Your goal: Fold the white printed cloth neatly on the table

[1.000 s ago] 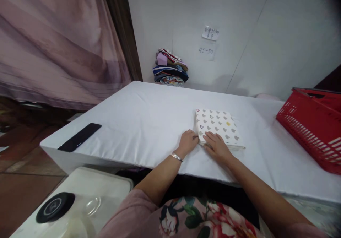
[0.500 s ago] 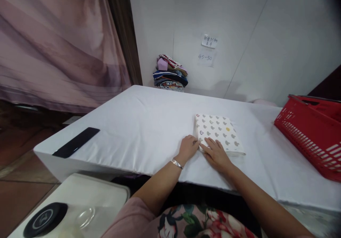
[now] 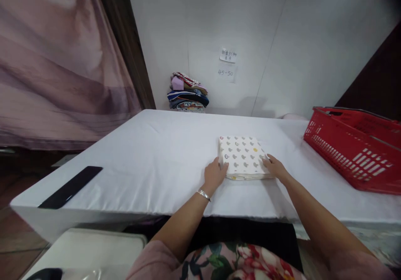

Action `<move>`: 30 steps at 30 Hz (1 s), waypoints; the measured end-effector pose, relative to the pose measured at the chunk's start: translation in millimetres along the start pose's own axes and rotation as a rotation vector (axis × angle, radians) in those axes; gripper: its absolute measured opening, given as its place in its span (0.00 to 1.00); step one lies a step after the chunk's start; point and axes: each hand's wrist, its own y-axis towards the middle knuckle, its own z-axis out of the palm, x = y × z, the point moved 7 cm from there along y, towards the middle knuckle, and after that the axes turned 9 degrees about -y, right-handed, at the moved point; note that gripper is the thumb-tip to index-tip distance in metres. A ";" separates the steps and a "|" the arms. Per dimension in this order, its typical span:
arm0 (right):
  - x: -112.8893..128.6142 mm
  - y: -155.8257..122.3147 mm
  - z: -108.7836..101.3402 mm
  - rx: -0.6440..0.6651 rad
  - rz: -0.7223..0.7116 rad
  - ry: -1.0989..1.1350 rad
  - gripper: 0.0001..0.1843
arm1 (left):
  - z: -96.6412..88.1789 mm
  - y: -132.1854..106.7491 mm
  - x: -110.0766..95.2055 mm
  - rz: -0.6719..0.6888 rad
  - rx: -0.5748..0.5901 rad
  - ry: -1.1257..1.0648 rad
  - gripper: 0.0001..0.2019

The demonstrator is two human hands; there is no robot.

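"What do you have at your end?"

"Through the head camera I see a folded cloth lying flat on the white table, right of centre in my view. It's pale, printed with small grey mushroom shapes and a yellow one, and its layers show along the near side."

"And the hands?"

"One on either side of it. The left hand is at the near left corner, thumb over the top. The right hand touches the right edge, fingertips on the printed face."

"Gripping it, then?"

"Touching, certainly — they stand apart by the cloth's own width. Whether the fingers actually pinch the edges I can't tell; the undersides are hidden from me."

"Anything else around?"

"A red basket over to the right, well apart from the cloth, and a flat black slab at the table's left end. By the far edge I see a stack of fabrics — and, on the wall, two paper notes, the lower one reading 45-50."
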 end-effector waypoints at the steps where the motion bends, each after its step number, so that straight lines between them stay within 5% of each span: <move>1: -6.8 2.7 3.1 0.031 0.046 0.002 0.29 | 2.5 2.3 -1.1 -0.044 0.026 -0.005 0.29; 6: -9.7 7.8 11.9 0.077 0.113 0.022 0.33 | 13.8 13.3 -8.7 -0.179 0.054 -0.005 0.25; 12: 2.5 -15.4 10.4 0.018 0.079 0.199 0.32 | 12.1 34.0 -1.1 -0.162 0.028 -0.033 0.26; 15: 28.9 -65.3 22.5 0.092 0.047 0.462 0.37 | -13.7 60.9 19.6 -0.165 0.060 -0.001 0.27; 18: 67.7 -125.0 46.1 0.350 -0.002 0.718 0.44 | -49.3 89.8 37.7 -0.112 0.084 0.037 0.22; 21: 80.8 -149.1 46.2 0.359 -0.045 0.798 0.38 | -70.8 101.4 46.7 -0.123 0.107 0.095 0.21; 25: 39.6 -112.5 27.8 0.152 0.052 0.673 0.26 | -67.8 81.9 12.9 0.093 -0.031 0.334 0.21; 27: 17.7 -81.7 15.3 0.018 0.064 0.546 0.25 | -45.7 61.7 -12.5 0.275 -0.009 0.367 0.21; 30: 0.2 -40.0 9.9 -0.044 0.107 0.385 0.28 | -9.5 37.5 -30.1 0.373 0.099 0.397 0.23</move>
